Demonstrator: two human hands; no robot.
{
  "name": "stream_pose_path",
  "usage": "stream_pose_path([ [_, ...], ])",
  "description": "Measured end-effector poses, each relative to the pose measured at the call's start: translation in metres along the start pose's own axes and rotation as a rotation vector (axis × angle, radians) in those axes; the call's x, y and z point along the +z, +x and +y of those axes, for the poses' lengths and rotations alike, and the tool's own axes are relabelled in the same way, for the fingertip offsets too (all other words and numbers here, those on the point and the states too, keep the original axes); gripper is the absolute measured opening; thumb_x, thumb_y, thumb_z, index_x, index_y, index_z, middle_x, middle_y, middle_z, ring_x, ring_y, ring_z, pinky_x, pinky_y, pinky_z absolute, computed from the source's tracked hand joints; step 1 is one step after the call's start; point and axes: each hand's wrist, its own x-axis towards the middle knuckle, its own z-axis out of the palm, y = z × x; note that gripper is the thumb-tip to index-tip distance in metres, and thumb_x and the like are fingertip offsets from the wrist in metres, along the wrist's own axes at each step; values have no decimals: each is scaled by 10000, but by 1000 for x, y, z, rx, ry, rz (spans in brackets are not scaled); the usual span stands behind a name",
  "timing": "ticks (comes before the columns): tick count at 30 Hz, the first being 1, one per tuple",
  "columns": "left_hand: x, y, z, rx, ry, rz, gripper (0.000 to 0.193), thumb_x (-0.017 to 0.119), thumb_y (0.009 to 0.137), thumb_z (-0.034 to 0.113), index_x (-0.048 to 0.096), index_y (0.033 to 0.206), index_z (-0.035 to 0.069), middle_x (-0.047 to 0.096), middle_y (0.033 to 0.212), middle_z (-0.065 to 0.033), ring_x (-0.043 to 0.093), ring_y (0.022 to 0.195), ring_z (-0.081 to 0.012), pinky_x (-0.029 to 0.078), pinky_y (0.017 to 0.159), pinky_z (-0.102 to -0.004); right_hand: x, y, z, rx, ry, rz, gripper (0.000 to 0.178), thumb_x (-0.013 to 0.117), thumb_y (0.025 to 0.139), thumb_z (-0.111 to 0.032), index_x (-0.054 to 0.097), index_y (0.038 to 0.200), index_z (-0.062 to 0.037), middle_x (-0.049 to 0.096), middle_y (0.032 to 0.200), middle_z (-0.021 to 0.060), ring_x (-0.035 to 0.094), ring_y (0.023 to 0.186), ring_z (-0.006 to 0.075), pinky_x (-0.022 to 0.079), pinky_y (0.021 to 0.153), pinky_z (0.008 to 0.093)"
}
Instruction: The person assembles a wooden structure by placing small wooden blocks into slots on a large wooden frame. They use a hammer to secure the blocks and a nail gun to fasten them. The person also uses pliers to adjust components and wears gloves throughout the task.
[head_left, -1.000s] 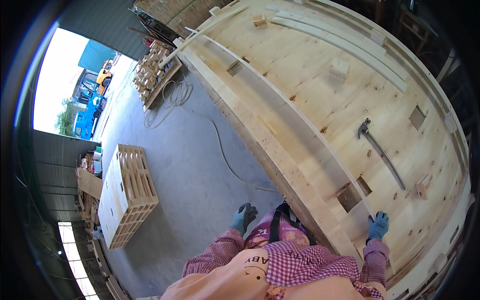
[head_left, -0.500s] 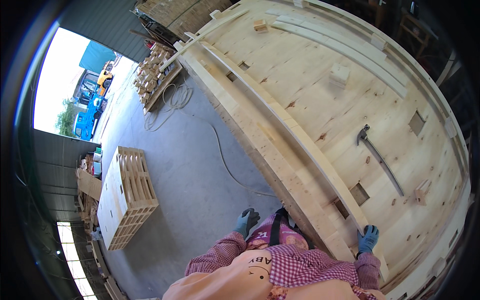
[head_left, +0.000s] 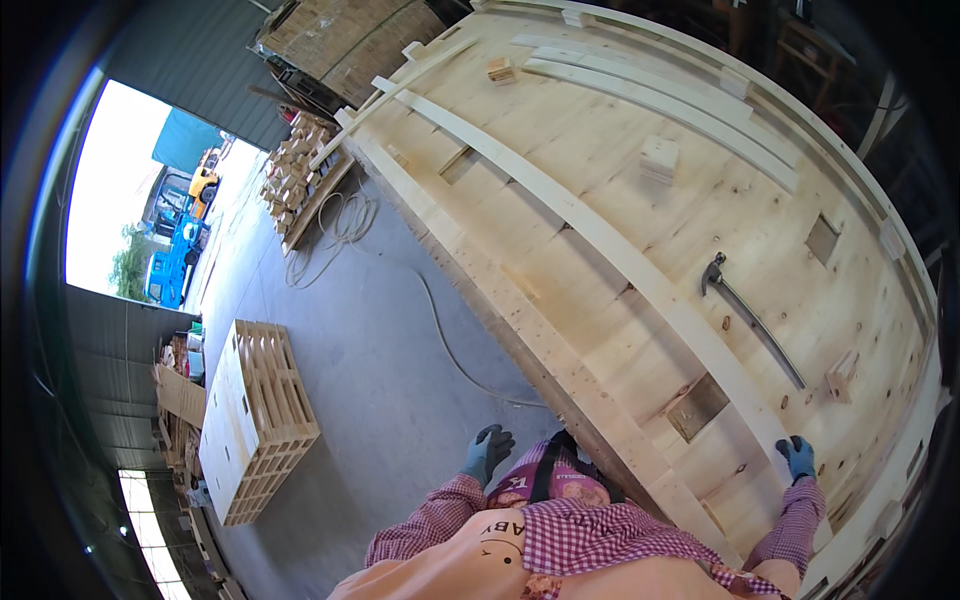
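A long pale wooden board [head_left: 650,278] lies lengthwise over a large plywood panel. Its near end is gripped by my right hand [head_left: 798,460], in a blue-grey glove, with fingers curled over the edge. My left hand [head_left: 487,453], gloved too, hangs over the floor by my waist, empty, its fingers loosely bent and apart. A second wooden strip [head_left: 535,325] runs along the panel's left edge. To the right of the long board a claw hammer [head_left: 755,315] rests on the plywood panel [head_left: 600,140]. Rectangular cutouts, one a dark-edged opening [head_left: 697,408], show beside the board.
Small wood blocks [head_left: 659,160] and thin slats [head_left: 670,105] lie on the panel; a raised rim borders its far side. Leftward on the grey floor stand a stack of pallets [head_left: 262,425], a coiled hose [head_left: 347,222] and a pallet of wood blocks [head_left: 300,175].
My right hand has moved to the right, carrying the long board's near end away from the panel's left edge. More of the cutouts shows now. My left hand stays nearly in place.
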Motion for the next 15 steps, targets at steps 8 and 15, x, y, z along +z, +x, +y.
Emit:
stream_pose_path([
  [8, 49, -5, 34, 19, -5, -103, 406, 562, 889, 268, 455, 1244, 100, 596, 1119, -148, 604, 970, -301, 494, 836, -409, -65, -23, 98, 119, -515, 359, 400, 608, 840, -310, 610, 1093, -1, 679, 951, 125, 642, 840, 230, 498, 805, 345],
  [15, 31, 9, 15, 63, 172, -129, 572, 563, 873, 373, 342, 1339, 126, 427, 1329, -124, 455, 1164, -286, 370, 983, -411, -19, -40, -69, -146, -730, 321, 741, 611, 736, -543, 429, 1329, -137, 509, 1238, 148, 445, 1160, 325, 234, 1057, 471],
])
